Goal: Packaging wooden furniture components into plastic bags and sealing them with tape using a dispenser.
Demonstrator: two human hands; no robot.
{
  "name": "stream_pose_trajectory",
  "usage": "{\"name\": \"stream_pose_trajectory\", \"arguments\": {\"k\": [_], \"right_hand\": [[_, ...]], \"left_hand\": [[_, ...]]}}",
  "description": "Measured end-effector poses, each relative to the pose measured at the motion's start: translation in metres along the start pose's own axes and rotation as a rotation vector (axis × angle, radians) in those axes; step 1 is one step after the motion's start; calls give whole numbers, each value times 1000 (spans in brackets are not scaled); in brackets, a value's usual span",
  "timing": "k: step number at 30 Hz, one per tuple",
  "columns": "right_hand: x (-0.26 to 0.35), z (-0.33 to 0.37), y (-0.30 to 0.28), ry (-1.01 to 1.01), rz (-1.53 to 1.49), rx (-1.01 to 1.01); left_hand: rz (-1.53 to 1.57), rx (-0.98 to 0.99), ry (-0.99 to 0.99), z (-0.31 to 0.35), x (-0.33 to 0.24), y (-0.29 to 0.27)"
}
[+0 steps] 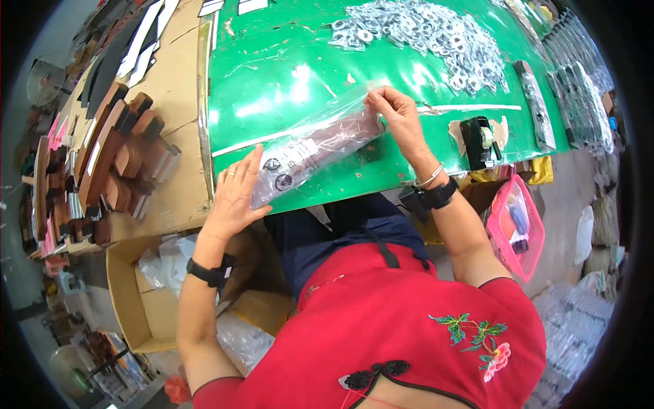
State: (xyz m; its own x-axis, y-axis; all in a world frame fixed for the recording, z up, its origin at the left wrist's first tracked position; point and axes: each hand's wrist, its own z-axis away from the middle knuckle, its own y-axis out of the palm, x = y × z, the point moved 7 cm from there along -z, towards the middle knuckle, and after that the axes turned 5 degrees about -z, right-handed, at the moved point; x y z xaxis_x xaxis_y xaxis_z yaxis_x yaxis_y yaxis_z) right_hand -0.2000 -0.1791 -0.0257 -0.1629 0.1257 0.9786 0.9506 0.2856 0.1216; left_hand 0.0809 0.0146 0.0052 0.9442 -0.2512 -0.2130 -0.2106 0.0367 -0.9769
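A clear plastic bag with dark printed marks lies slantwise at the near edge of the green table, a long reddish-brown piece inside it. My left hand holds the bag's left end between thumb and forefinger, the other fingers extended. At the upper right end, my right hand pinches the bag's edge between thumb and fingers. What the piece is cannot be made out through the film.
Small bagged ring-shaped parts are heaped at the table's far side. Rightward stand a black tape dispenser and a long wrapped piece. Brown curved wooden pieces are stacked on cardboard at left. Below are an open carton and a pink basket.
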Motion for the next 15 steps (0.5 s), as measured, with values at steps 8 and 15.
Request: {"name": "stream_pose_trajectory", "arguments": {"k": [8, 15], "right_hand": [[12, -6, 14, -160, 236, 123], [5, -10, 27, -127, 333, -9]], "left_hand": [[229, -157, -215, -45, 1, 3], [513, -251, -418, -100, 21, 20]]}}
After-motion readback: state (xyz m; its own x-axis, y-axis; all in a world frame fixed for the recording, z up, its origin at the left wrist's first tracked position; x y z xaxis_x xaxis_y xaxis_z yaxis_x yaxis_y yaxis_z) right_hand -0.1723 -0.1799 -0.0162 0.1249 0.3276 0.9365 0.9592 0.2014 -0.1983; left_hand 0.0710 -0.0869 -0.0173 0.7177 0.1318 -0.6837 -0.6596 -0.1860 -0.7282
